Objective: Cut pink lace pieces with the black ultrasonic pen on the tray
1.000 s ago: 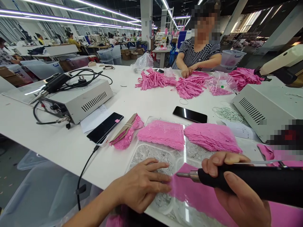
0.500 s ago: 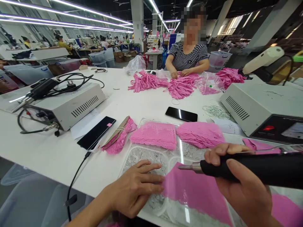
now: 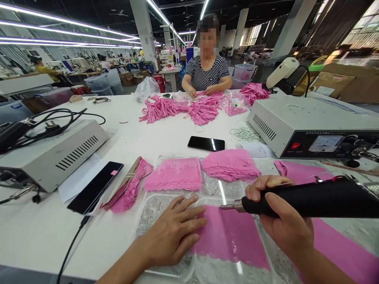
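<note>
My left hand (image 3: 173, 230) lies flat with fingers spread, pressing the left end of a pink lace strip (image 3: 231, 236) onto a clear plate (image 3: 154, 205) over white lace. My right hand (image 3: 284, 221) is wrapped round a black handheld cutting tool (image 3: 310, 197). The tool's metal tip (image 3: 227, 206) hovers just above the strip, near my left fingertips. Two stacks of cut pink lace pieces (image 3: 174, 173) (image 3: 229, 163) lie just beyond the plate.
A grey control box (image 3: 310, 122) stands at right, another (image 3: 50, 154) at left with cables on top. Two phones (image 3: 205, 143) (image 3: 94, 187), a pink lace bundle (image 3: 127, 191) and white rubber bands (image 3: 245, 134) lie around. A person in a striped shirt (image 3: 207, 75) sorts pink strips (image 3: 177, 108) across the table.
The camera view has swung to the right and tilted. My hands keep their hold; the tool tip stays over the pink strip beside my left fingers.
</note>
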Available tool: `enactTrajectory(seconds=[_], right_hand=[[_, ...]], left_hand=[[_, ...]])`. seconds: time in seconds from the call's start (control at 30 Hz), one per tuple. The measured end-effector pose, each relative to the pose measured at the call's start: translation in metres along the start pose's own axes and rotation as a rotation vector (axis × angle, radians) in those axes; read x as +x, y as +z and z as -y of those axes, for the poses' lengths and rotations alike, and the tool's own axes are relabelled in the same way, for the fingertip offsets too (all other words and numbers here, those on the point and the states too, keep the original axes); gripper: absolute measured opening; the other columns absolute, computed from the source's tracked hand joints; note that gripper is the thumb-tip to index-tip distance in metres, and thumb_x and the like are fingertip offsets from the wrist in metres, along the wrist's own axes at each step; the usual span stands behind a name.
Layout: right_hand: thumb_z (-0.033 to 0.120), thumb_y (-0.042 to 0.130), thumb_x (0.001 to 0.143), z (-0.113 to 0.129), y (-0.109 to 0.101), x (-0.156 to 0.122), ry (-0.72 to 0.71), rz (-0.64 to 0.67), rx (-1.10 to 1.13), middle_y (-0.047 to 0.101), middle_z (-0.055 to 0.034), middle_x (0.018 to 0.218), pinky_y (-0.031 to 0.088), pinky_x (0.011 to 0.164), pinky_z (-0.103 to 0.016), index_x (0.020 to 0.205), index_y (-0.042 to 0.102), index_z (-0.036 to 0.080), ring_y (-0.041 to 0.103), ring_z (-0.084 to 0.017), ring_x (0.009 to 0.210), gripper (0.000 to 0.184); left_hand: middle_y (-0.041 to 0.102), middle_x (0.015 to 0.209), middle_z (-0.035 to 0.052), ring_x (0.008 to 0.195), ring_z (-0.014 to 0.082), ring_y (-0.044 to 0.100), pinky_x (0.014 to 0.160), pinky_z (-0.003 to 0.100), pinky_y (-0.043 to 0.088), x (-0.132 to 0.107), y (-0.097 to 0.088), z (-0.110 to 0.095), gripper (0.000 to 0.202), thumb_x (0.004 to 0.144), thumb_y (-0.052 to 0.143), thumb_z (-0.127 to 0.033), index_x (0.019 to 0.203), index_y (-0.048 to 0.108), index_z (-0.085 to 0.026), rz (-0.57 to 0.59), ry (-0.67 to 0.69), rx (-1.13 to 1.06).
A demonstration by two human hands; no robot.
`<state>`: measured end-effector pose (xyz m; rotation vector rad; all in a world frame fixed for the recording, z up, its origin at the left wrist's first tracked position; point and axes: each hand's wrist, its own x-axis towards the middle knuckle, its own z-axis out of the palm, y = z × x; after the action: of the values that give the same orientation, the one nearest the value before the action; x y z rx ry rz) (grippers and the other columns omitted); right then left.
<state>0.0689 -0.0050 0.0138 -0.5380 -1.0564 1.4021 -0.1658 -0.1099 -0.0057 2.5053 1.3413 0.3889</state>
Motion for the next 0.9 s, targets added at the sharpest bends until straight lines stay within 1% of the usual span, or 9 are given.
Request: enactTrajectory(seconds=[0.17, 0.43, 0.63, 0.73, 0.9], right_hand=[[0.022, 0.072, 0.076, -0.002, 0.001, 0.0, 0.009, 0.018, 0.015, 0.054, 0.0027, 0.078, 0.052, 0.061, -0.028, 0.081, 0.061, 0.025, 0.055, -0.01, 0.061, 0.013], [0.026, 0.07, 0.077, -0.006, 0.007, 0.001, -0.012, 0.022, -0.033, 0.053, 0.0033, 0.077, 0.051, 0.06, -0.029, 0.081, 0.059, 0.026, 0.054, -0.011, 0.06, 0.012], [0.023, 0.067, 0.08, -0.006, 0.008, 0.0, -0.003, 0.05, -0.028, 0.054, 0.0027, 0.078, 0.052, 0.058, -0.029, 0.083, 0.058, 0.026, 0.055, -0.013, 0.063, 0.01], [0.023, 0.068, 0.079, -0.003, 0.007, 0.002, -0.01, 0.051, -0.001, 0.055, 0.0027, 0.078, 0.051, 0.058, -0.029, 0.084, 0.059, 0.026, 0.056, -0.012, 0.062, 0.01], [0.023, 0.071, 0.075, 0.01, -0.002, 0.008, -0.051, 0.012, -0.02, 0.056, 0.0022, 0.074, 0.051, 0.056, -0.028, 0.08, 0.062, 0.024, 0.055, -0.011, 0.058, 0.01]], left_hand=[[0.046, 0.146, 0.0036, 0.143, 0.028, 0.027, 0.116, 0.052, 0.024, -0.001, 0.003, 0.002, 0.04, 0.096, 0.048, -0.027, 0.136, 0.05, -0.024, 0.01, -0.003, 0.018], [0.045, 0.147, 0.0041, 0.143, 0.0275, 0.027, 0.117, 0.051, 0.021, -0.002, 0.006, 0.005, 0.042, 0.096, 0.048, -0.027, 0.138, 0.049, -0.025, -0.007, 0.02, 0.037], [0.044, 0.148, 0.0021, 0.144, 0.0275, 0.026, 0.116, 0.052, 0.022, -0.001, 0.005, 0.006, 0.043, 0.096, 0.048, -0.027, 0.138, 0.048, -0.027, 0.011, 0.02, 0.058], [0.042, 0.149, 0.0018, 0.144, 0.0279, 0.025, 0.116, 0.052, 0.021, -0.001, 0.005, 0.005, 0.042, 0.096, 0.047, -0.027, 0.138, 0.048, -0.027, 0.029, 0.021, 0.079], [0.044, 0.148, 0.0029, 0.144, 0.0275, 0.026, 0.117, 0.051, 0.019, -0.003, 0.006, 0.004, 0.043, 0.095, 0.048, -0.027, 0.138, 0.048, -0.026, 0.006, 0.025, 0.063]])
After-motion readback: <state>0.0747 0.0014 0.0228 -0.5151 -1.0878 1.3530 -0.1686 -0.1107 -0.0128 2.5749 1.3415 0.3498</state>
